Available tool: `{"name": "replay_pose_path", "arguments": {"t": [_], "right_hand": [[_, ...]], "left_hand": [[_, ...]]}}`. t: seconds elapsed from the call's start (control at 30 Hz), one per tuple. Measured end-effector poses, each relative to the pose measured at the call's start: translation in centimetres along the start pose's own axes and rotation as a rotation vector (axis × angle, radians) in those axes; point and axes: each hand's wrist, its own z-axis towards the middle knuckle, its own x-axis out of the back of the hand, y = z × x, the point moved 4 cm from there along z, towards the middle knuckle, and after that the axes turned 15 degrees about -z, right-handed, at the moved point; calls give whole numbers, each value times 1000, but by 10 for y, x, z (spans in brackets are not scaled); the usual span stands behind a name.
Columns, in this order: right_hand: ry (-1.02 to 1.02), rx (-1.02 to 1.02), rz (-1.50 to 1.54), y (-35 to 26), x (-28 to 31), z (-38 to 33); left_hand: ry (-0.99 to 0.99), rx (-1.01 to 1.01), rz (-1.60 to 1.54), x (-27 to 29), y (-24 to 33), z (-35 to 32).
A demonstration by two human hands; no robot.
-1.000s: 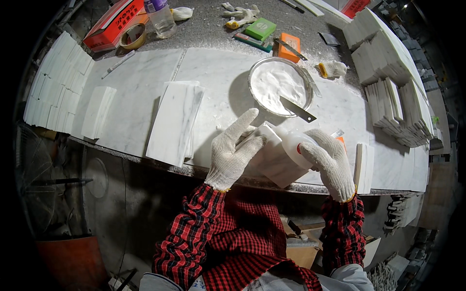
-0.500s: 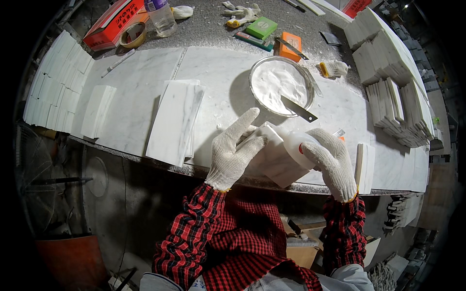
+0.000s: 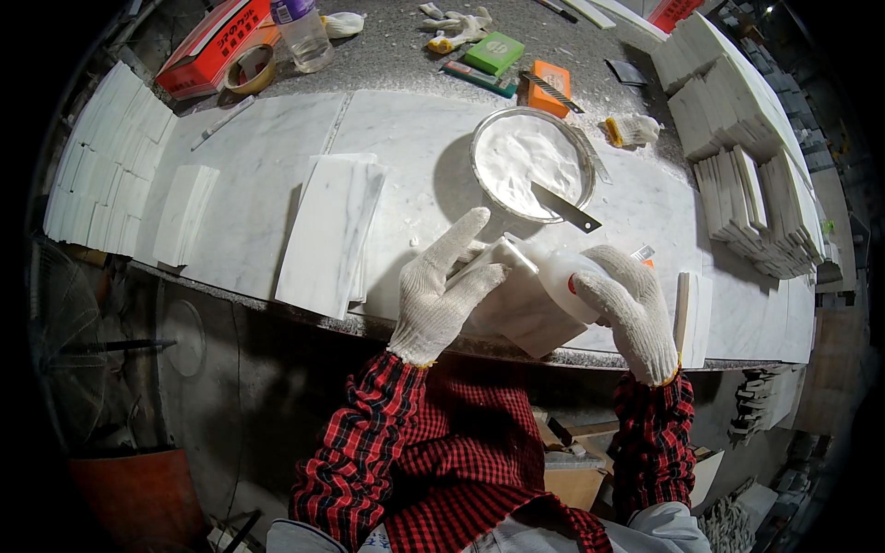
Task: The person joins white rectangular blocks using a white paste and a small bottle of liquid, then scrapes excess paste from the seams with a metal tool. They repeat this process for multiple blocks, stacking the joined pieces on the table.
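Note:
In white knit gloves, my left hand (image 3: 433, 300) grips a pale marble tile (image 3: 518, 309) near the table's front edge. Its index finger is stretched away from the tile; the thumb presses on the near side. My right hand (image 3: 636, 300) is wrapped round a translucent white squeeze bottle (image 3: 562, 284), tilted with its narrow end at the tile's upper edge. Whether liquid comes out cannot be seen. Just beyond both hands stands a round metal bowl (image 3: 476, 172) of white paste (image 3: 530, 155), with a flat metal blade (image 3: 570, 211) lying across its near rim.
Marble tiles (image 3: 327, 235) are stacked left of my hands. More tile stacks stand at the far left (image 3: 106, 161) and right (image 3: 756, 207). Behind the bowl lie an orange box (image 3: 550, 89), a green box (image 3: 496, 53) and a loose glove (image 3: 633, 130). A plastic bottle (image 3: 304, 37) stands farther back.
Hardly anything differs. The tile and my left hand have shifted very slightly; my right hand keeps the squeeze bottle at the tile's edge.

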Motion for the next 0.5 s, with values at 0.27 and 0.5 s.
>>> {"name": "replay_pose_path", "arguments": {"t": [0.27, 0.5], "right_hand": [[18, 7, 22, 4, 0, 0], [-8, -77, 79, 3, 11, -8]], "left_hand": [[2, -19, -4, 0, -1, 0], [-3, 32, -42, -2, 4, -2]]}}
